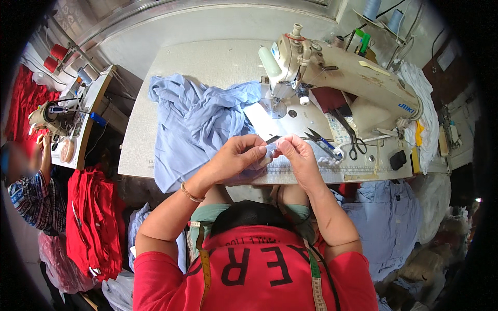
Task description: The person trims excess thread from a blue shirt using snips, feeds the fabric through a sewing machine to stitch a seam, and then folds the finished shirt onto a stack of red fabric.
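Observation:
Over the front edge of the sewing table, my left hand [243, 155] and my right hand [300, 157] are close together. Both pinch a small light blue fabric piece [270, 149] between thumb and fingers. Whether this piece joins the light blue garment [194, 122] cannot be made out. That garment lies crumpled on the table to the left, one end reaching the needle area of the sewing machine [342, 67]. Just beyond my right hand lie small thread snips [322, 142] with dark blades.
Black-handled scissors [353, 137] rest on the machine bed near a dark pincushion-like lump [398, 160]. Light blue garments [384, 223] hang below the table at right, red cloth [93, 223] at left. A co-worker [36, 192] sits at another machine, far left.

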The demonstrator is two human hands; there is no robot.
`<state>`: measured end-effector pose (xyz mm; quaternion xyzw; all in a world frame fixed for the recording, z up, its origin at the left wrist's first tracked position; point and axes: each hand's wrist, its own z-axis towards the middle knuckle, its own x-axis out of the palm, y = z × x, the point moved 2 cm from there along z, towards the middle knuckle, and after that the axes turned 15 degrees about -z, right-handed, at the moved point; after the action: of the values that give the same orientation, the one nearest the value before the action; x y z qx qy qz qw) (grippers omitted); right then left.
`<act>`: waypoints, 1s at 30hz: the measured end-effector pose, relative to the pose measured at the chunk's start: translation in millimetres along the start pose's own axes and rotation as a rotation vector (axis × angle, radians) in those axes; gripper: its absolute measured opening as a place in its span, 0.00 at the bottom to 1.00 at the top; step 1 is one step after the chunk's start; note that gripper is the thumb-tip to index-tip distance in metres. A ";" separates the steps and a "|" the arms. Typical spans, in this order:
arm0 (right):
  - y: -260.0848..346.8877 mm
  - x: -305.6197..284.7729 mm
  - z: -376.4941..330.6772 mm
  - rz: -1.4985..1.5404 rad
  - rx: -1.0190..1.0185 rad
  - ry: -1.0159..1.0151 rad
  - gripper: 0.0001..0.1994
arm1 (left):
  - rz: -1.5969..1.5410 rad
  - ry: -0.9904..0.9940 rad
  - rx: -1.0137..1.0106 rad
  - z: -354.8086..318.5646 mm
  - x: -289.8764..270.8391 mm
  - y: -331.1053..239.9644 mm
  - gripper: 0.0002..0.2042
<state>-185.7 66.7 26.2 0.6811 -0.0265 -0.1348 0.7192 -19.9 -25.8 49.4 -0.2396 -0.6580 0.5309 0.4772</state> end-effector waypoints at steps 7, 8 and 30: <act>16.5 6.0 -15.4 -0.474 -0.351 -0.397 0.06 | -0.041 -0.127 0.007 0.0 -1.8 7.9 0.09; 24.7 10.4 -19.2 -0.572 -0.410 -0.381 0.06 | -0.055 -0.139 0.021 -1.0 -1.0 9.3 0.09; 7.1 18.5 -21.6 -0.252 -0.022 -0.155 0.07 | 0.137 -0.202 0.049 -13.3 6.3 12.8 0.07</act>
<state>-162.0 83.7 28.9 0.6587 0.0051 -0.2768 0.6997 -13.3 -10.2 39.7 -0.2177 -0.6718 0.5995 0.3768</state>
